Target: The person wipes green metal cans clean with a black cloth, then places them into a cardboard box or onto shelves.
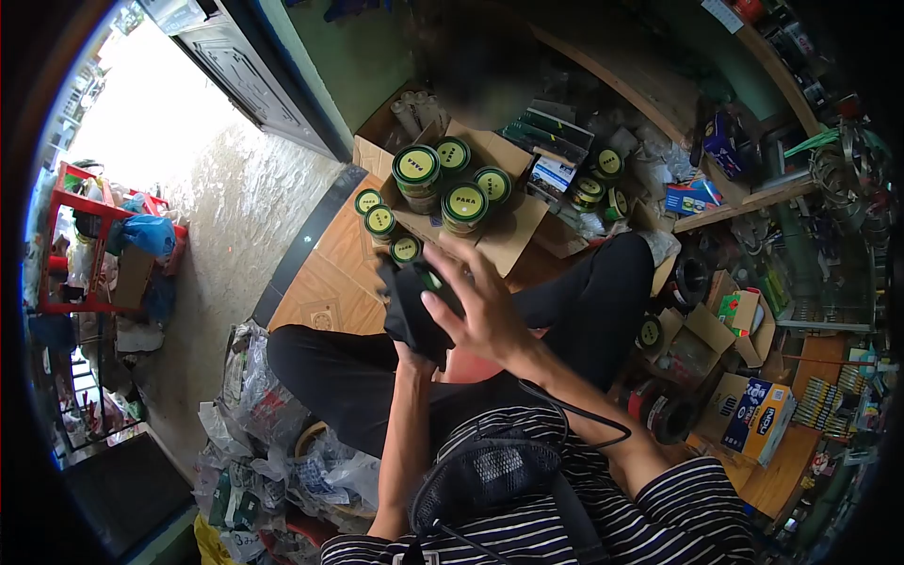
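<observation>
A dark cloth (407,306) is bunched in my left hand (420,352), just above my lap. Most of that hand's fingers are hidden behind the cloth, and a sliver of dark green shows at the cloth's upper right side. My right hand (482,315) is beside it, fingers spread and thumb apart, overlapping the cloth's right side in this view. Just beyond my hands stands a small tin (406,249) with a yellow-green lid. Larger tins marked PAKA (465,201) stand in and around an opened cardboard box (513,231), with another small tin (379,220) at its left.
My crossed legs (593,287) rest on the wood-patterned floor (339,259). Plastic bags (330,466) lie at my left. On the right are a yellow and blue carton (753,419), black rolls (667,410) and crowded shelves. A red rack (94,250) stands near the bright doorway.
</observation>
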Demonstrator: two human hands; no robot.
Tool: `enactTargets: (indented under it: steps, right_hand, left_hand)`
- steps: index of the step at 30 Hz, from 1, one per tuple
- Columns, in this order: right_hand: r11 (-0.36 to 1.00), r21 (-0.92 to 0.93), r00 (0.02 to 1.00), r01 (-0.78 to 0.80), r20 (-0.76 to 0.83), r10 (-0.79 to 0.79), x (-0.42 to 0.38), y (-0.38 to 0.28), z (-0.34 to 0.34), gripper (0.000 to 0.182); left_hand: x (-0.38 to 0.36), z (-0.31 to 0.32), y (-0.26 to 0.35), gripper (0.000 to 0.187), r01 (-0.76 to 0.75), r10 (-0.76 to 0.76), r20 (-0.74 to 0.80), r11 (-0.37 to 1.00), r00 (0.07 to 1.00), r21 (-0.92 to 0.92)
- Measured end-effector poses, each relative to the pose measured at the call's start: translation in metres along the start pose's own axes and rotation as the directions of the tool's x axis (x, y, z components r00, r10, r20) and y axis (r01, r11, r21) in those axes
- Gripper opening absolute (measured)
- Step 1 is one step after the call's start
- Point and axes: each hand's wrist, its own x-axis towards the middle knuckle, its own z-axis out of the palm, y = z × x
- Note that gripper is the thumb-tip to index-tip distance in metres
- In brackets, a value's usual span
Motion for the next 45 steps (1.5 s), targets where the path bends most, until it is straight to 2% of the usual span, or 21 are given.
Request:
enactTargets:
  steps: [1,3,4,8,12,13,15,16,20,21,23,26,29,33,35,37,38,39,41,43,45]
  right_hand:
    - [1.0,0.0,0.999,0.017,-0.039,-0.017,0.014,0.003,0.001,0.056]
    - [0.957,0.154,0.911,-0.244,0.374,0.172,0.027,0.014,0.001,0.063]
    - [0.935,0.061,0.781,-0.351,0.57,0.256,0.031,0.017,-0.003,0.069]
    - [0.99,-0.106,0.934,0.087,0.354,-0.044,0.0,0.014,0.023,0.078]
    - [0.925,-0.287,0.918,0.25,0.373,-0.132,-0.048,0.01,0.028,0.094]
    - [0.918,-0.304,0.921,0.254,0.366,-0.133,-0.051,0.016,0.028,0.093]
    - [0.908,-0.336,0.927,0.25,0.354,-0.124,-0.059,0.02,0.027,0.09]
    - [0.919,-0.32,0.938,0.231,0.323,-0.124,-0.053,0.02,0.026,0.089]
    - [0.974,-0.19,0.988,0.125,0.113,-0.105,-0.005,0.007,0.01,0.068]
    - [0.991,-0.127,0.985,0.035,0.17,-0.013,0.004,0.006,0.006,0.059]
    - [0.972,-0.068,0.899,-0.225,0.37,0.234,0.018,-0.003,-0.006,0.056]
    - [0.957,-0.249,0.978,0.149,0.182,-0.105,-0.006,0.007,0.019,0.058]
    - [0.911,-0.331,0.963,0.246,0.194,-0.189,-0.041,0.007,0.029,0.078]
    - [0.953,-0.179,0.967,0.244,0.118,-0.225,-0.024,0.032,0.024,0.087]
    - [0.994,-0.069,0.994,0.086,0.079,-0.08,-0.001,0.027,0.005,0.081]
    - [0.978,0.143,0.987,-0.153,0.064,0.145,0.016,0.032,-0.013,0.074]
    - [0.828,0.438,0.935,-0.349,0.108,0.337,0.017,0.037,-0.014,0.069]
    - [0.723,0.563,0.909,-0.4,0.146,0.39,0.02,0.04,-0.02,0.062]
    - [0.706,0.583,0.915,-0.402,0.219,0.34,0.013,0.052,-0.019,0.055]
    - [0.558,0.675,0.874,-0.482,0.327,0.358,0.0,0.06,-0.015,0.053]
    - [0.438,0.714,0.831,-0.547,0.4,0.386,-0.008,0.061,-0.009,0.053]
  left_hand:
    - [0.0,-0.007,-0.002,0.053,0.077,-0.076,0.031,0.997,0.997,-0.017]
    - [-0.005,-0.007,-0.004,0.054,0.144,-0.144,0.008,0.985,0.99,-0.091]
    - [-0.005,-0.022,-0.01,0.058,0.155,-0.162,-0.043,0.978,0.986,-0.139]
    - [-0.012,-0.001,-0.002,0.059,0.058,-0.062,-0.026,0.986,0.998,-0.154]
    - [-0.008,-0.04,-0.022,0.058,-0.066,0.055,-0.101,0.991,0.993,-0.116]
    - [-0.006,-0.057,-0.032,0.058,-0.08,0.063,-0.11,0.985,0.992,-0.153]
    - [-0.009,0.004,-0.002,0.06,0.094,-0.179,-0.34,0.963,0.923,-0.253]
    - [-0.012,0.01,0.0,0.061,0.11,-0.187,-0.338,0.966,0.922,-0.233]
    - [-0.015,0.002,-0.009,0.058,0.173,-0.167,0.05,0.97,0.985,-0.17]
    - [-0.015,0.005,-0.006,0.058,0.252,-0.242,0.072,0.938,0.968,-0.238]
    - [-0.014,-0.006,-0.008,0.058,0.287,-0.286,0.028,0.952,0.958,-0.108]
    - [-0.013,-0.026,-0.024,0.06,0.24,-0.25,-0.001,0.931,0.968,-0.276]
    - [-0.02,-0.013,-0.022,0.063,0.134,-0.146,-0.038,0.965,0.989,-0.226]
    - [-0.02,0.019,-0.007,0.062,0.158,-0.16,-0.027,0.986,0.987,-0.055]
    - [-0.023,0.006,-0.007,0.061,0.281,-0.284,-0.053,0.958,0.957,-0.047]
    - [-0.021,0.028,0.002,0.067,0.15,-0.151,-0.004,0.983,0.989,0.101]
    - [-0.02,0.039,0.005,0.074,0.067,-0.071,0.017,0.985,0.997,0.16]
    - [-0.02,0.037,-0.003,0.089,-0.04,0.05,-0.084,0.992,0.995,0.12]
    - [-0.008,0.036,0.0,0.098,-0.011,0.01,0.006,0.946,1.0,0.325]
    - [-0.011,0.014,0.001,0.105,0.166,-0.249,0.178,0.909,0.952,0.382]
    - [-0.015,0.018,0.0,0.106,0.163,-0.228,0.11,0.892,0.967,0.421]
